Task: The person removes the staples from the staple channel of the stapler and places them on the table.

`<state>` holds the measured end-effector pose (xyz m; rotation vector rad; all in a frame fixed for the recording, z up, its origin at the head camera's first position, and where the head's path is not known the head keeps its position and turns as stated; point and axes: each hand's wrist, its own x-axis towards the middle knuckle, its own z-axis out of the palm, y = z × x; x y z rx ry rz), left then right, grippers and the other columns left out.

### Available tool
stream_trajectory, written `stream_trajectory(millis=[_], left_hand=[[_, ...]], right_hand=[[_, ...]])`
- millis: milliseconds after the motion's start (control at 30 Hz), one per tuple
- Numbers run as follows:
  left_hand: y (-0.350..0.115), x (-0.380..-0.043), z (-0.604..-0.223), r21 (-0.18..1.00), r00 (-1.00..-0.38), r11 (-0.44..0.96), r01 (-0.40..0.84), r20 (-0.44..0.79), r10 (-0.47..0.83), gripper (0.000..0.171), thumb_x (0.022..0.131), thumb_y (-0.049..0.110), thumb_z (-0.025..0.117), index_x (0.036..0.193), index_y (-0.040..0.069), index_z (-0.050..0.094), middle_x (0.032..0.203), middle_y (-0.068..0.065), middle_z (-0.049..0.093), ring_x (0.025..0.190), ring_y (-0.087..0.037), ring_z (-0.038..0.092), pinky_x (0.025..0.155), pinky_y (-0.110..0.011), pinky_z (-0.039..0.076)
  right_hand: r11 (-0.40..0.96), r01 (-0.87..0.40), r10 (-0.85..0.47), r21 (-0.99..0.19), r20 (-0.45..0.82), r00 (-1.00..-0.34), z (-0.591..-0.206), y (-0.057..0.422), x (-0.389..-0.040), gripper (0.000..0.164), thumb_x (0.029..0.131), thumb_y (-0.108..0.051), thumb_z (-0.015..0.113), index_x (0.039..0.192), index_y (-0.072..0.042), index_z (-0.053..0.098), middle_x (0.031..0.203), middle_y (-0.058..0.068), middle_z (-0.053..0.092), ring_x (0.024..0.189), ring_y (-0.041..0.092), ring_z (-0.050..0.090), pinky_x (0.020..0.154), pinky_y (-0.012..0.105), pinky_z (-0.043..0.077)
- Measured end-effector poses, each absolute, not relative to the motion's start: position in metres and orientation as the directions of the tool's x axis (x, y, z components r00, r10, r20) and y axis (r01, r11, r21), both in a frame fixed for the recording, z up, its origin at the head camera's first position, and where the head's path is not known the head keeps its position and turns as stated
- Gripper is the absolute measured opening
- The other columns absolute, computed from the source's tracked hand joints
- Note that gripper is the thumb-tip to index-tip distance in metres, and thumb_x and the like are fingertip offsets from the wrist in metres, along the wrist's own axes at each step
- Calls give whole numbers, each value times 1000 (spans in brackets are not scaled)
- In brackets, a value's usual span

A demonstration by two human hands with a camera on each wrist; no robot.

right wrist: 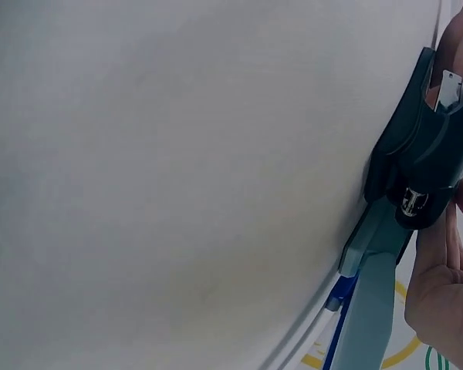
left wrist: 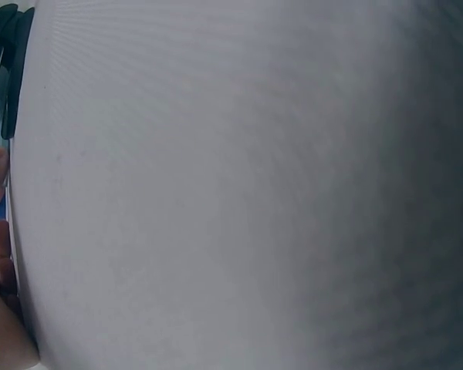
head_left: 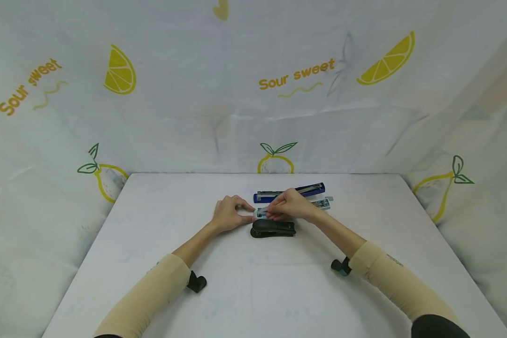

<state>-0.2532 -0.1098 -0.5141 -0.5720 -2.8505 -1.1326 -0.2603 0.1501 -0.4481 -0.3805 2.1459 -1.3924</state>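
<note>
A light blue stapler [head_left: 323,204] lies opened out in the middle of the table, mostly covered by the hands. At its left end my left hand [head_left: 230,213] grips it between thumb and fingertips. My right hand [head_left: 291,205] reaches over it from the right, fingertips pinching a thin grey strip at the stapler's left end. In the right wrist view, the light blue stapler's long arm [right wrist: 374,308] extends beside the right hand [right wrist: 447,304]. Just in front of both hands sits a black stapler [head_left: 272,228], its jaws slightly apart.
Behind the hands lies a dark blue stapler [head_left: 312,189], opened out, its metal channel showing. A small grey piece [head_left: 329,198] is beside the light blue stapler's right end. A white cloth with lemon prints [head_left: 186,94] hangs behind the white table [head_left: 253,291].
</note>
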Motion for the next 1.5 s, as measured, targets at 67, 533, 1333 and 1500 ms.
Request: stream_trajectory(millis=[67, 533, 1333, 1500], left_hand=[[-110, -253, -514, 658, -933, 671, 342, 152, 326, 26, 83, 38, 94, 106, 26, 87, 117, 0, 81, 102, -20, 64, 91, -39, 40], [-109, -254, -516, 656, -931, 670, 349, 158, 330, 26, 83, 40, 94, 105, 28, 87, 118, 0, 81, 104, -21, 65, 92, -39, 41], [-109, -253, -516, 663, -928, 657, 359, 175, 330, 25, 81, 39, 95, 101, 27, 87, 115, 1, 82, 99, -17, 64, 90, -35, 41], [-110, -253, -516, 662, -927, 657, 361, 176, 332, 25, 81, 39, 95, 101, 27, 87, 114, 1, 82, 99, -17, 64, 90, -35, 42]], right_hand=[[430, 38, -510, -902, -278, -814, -449, 148, -261, 24, 105, -7, 67, 116, 14, 75, 105, 24, 83, 80, 9, 81, 78, 27, 66], [415, -15, -502, -910, -216, -837, -437, 153, -258, 23, 105, -8, 68, 114, 11, 76, 105, 24, 83, 93, 28, 84, 87, 44, 66], [404, 6, -383, -915, -175, -907, -405, 203, -249, 32, 103, -15, 74, 122, 11, 73, 107, 19, 84, 103, 36, 83, 94, 52, 63], [403, -11, -371, -915, -153, -916, -398, 219, -245, 36, 103, -18, 75, 124, 11, 72, 108, 19, 84, 103, 36, 83, 93, 49, 64]])
